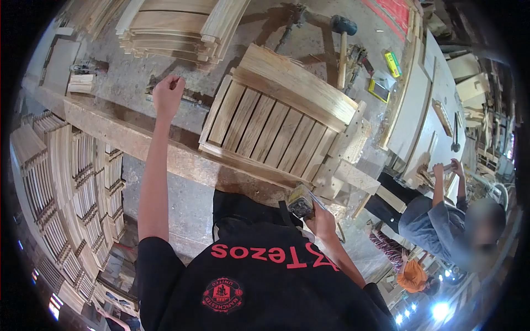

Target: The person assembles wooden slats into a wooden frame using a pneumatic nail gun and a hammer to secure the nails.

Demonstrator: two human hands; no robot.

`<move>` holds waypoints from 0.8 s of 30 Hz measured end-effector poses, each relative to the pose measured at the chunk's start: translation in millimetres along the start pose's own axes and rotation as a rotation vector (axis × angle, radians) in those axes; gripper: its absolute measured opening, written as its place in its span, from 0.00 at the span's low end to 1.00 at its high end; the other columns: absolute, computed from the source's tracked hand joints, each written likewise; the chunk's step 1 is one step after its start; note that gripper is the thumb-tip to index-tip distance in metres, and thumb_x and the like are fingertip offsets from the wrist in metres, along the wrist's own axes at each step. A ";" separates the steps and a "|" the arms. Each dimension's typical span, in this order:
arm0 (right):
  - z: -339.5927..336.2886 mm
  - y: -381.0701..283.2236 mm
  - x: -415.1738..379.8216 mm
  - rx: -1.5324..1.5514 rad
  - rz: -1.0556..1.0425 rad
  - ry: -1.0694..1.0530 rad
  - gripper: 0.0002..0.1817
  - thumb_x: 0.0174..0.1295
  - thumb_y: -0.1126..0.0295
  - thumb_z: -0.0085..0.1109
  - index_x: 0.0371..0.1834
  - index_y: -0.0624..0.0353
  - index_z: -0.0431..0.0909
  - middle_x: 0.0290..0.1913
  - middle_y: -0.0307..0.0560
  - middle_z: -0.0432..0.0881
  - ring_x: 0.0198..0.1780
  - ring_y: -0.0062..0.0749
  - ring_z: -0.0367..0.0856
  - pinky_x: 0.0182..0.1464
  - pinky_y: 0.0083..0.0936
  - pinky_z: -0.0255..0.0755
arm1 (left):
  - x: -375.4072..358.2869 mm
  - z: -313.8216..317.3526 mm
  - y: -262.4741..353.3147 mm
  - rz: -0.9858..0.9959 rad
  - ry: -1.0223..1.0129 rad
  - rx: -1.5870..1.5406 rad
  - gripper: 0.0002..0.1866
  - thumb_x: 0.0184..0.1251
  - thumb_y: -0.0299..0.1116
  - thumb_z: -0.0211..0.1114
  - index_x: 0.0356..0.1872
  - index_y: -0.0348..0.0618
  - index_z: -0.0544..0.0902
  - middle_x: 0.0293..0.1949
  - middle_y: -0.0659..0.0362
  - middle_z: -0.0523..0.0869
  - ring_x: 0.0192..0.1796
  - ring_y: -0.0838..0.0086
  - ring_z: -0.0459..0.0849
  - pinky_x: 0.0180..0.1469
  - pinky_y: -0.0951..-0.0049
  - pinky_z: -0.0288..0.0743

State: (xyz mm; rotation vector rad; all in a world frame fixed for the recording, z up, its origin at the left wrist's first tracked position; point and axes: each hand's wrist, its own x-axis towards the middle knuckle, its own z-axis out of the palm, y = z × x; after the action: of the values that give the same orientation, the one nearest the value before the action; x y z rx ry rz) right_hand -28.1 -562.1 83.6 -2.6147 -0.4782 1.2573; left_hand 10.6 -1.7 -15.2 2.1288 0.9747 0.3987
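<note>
My left hand (168, 97) hovers over the bench with its fingers curled into a closed fist; what it holds, if anything, is hidden. In my right hand (321, 222), close to my body, is a boxy yellow-and-grey tool (301, 201), right by the near edge of the workpiece. That workpiece is a slatted wooden panel (270, 129), with several parallel slats set between frame rails. A wide wooden board (292, 85) runs along its far side. Beneath my left hand, a long metal clamp bar (193, 101) lies on the bench.
Stacked wooden panels (171, 33) sit at the far side of the bench. A mallet (343, 41) and a green-yellow box (393, 64) lie beyond the workpiece. Piled slatted frames (72, 182) stand at left. A person in grey (436, 226) works at right, another in an orange top (413, 276) nearby.
</note>
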 end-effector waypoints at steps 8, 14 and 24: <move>6.4 11.2 -9.5 -0.055 0.054 0.087 0.32 0.49 0.62 0.68 0.59 0.57 0.72 0.35 0.58 0.85 0.37 0.59 0.84 0.38 0.49 0.77 | -0.5 -1.1 4.2 -0.012 -0.039 -0.022 0.12 0.60 0.38 0.66 0.31 0.38 0.84 0.20 0.58 0.79 0.23 0.76 0.74 0.30 0.71 0.69; 21.3 24.8 -22.2 0.131 0.200 0.250 0.21 0.50 0.62 0.66 0.46 0.60 0.78 0.30 0.56 0.85 0.30 0.54 0.84 0.32 0.44 0.78 | 6.9 -6.7 -1.9 0.105 -0.252 0.188 0.15 0.61 0.44 0.65 0.32 0.42 0.86 0.25 0.56 0.85 0.28 0.62 0.82 0.33 0.64 0.74; -41.2 137.7 58.5 1.230 0.412 0.266 0.09 0.55 0.66 0.58 0.26 0.61 0.75 0.23 0.46 0.77 0.27 0.37 0.79 0.34 0.33 0.74 | -26.0 -7.1 40.1 0.529 0.080 0.447 0.06 0.58 0.38 0.66 0.30 0.49 0.83 0.32 0.56 0.84 0.38 0.57 0.83 0.42 0.60 0.75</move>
State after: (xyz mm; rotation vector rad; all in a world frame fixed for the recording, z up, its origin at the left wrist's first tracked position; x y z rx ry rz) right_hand 66.2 -669.7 23.5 -1.7340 0.7114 0.8088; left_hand 10.3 -34.9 19.9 2.8021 0.5608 0.5647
